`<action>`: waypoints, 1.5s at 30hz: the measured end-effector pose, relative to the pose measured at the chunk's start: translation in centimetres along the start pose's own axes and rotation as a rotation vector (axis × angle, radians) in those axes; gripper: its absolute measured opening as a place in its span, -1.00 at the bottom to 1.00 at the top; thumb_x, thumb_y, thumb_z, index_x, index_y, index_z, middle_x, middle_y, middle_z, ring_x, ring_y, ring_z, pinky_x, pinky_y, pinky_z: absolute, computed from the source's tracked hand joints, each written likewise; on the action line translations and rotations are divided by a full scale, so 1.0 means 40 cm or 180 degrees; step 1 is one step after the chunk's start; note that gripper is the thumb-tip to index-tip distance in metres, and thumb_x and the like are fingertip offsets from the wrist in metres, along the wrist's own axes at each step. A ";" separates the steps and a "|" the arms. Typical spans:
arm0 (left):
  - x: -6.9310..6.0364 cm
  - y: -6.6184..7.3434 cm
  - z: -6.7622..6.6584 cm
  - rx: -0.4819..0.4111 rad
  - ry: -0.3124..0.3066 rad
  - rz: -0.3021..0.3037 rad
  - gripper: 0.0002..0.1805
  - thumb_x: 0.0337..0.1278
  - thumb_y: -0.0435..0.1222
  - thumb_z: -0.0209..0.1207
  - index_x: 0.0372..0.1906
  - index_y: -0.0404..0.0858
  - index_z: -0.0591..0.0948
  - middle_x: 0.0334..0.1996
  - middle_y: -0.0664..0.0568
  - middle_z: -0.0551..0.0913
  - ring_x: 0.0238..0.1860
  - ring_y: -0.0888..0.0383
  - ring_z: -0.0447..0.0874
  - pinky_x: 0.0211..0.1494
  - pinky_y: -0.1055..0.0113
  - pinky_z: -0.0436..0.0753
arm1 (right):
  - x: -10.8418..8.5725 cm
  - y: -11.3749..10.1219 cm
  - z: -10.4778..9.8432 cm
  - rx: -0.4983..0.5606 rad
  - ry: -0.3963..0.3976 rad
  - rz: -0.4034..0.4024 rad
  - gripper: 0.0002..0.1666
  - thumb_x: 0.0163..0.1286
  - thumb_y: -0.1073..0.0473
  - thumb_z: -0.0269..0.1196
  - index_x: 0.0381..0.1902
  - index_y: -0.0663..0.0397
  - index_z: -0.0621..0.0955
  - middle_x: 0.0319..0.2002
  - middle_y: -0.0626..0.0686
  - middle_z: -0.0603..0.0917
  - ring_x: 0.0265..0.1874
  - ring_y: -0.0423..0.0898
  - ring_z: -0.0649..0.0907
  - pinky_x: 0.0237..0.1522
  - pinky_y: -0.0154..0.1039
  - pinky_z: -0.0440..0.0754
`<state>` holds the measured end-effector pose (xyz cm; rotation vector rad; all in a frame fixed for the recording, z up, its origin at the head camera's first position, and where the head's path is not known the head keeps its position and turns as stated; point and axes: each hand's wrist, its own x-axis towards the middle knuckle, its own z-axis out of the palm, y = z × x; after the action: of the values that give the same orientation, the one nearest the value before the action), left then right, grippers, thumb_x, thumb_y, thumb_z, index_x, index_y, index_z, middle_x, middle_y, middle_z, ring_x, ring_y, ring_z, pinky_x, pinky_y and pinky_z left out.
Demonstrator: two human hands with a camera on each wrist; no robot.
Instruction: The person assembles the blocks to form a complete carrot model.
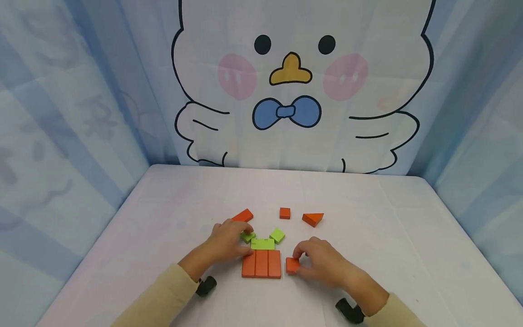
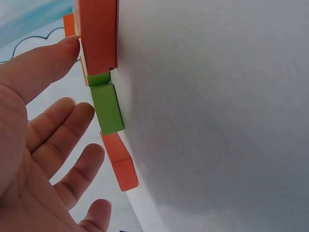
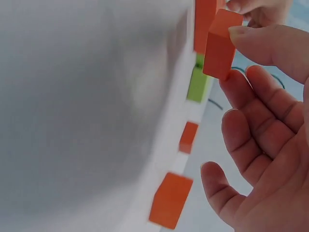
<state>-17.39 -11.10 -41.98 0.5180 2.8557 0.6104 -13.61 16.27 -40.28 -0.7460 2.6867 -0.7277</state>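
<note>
Three long orange blocks (image 1: 261, 264) lie side by side on the table, with a green rectangular block (image 1: 263, 244) against their far end. At that block's far corners sit two small green blocks, one on the left (image 1: 248, 236) and one on the right (image 1: 277, 235). My left hand (image 1: 229, 240) reaches over the left side; its thumb touches the leftmost orange block while the relaxed fingers hang by the left green block. Just right of the row, my right hand (image 1: 327, 262) pinches a small orange block (image 3: 223, 44) between thumb and forefinger, the other fingers loosely bent.
Farther back on the table (image 1: 367, 218) lie an orange rectangular block (image 1: 243, 215), a small orange square block (image 1: 284, 213) and an orange triangular block (image 1: 313, 219). Patterned curtains (image 1: 73, 113) surround the left, back and right sides.
</note>
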 end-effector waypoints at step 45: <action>-0.002 0.001 -0.002 0.0030 -0.0023 -0.0017 -0.53 0.06 -0.11 0.46 0.07 -0.12 0.64 -0.06 0.17 0.65 0.04 0.05 0.47 0.09 -0.01 0.37 | 0.069 -0.145 0.116 -0.0268 -0.0178 -0.0532 -0.79 0.29 0.01 0.42 -0.23 -0.15 0.59 -0.38 -0.32 0.48 -0.26 -0.28 0.43 -0.10 -0.17 0.39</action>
<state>-17.31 -11.12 -41.87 0.5126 2.8535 0.5931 -11.80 8.62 -41.42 -1.0064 2.6415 -0.6243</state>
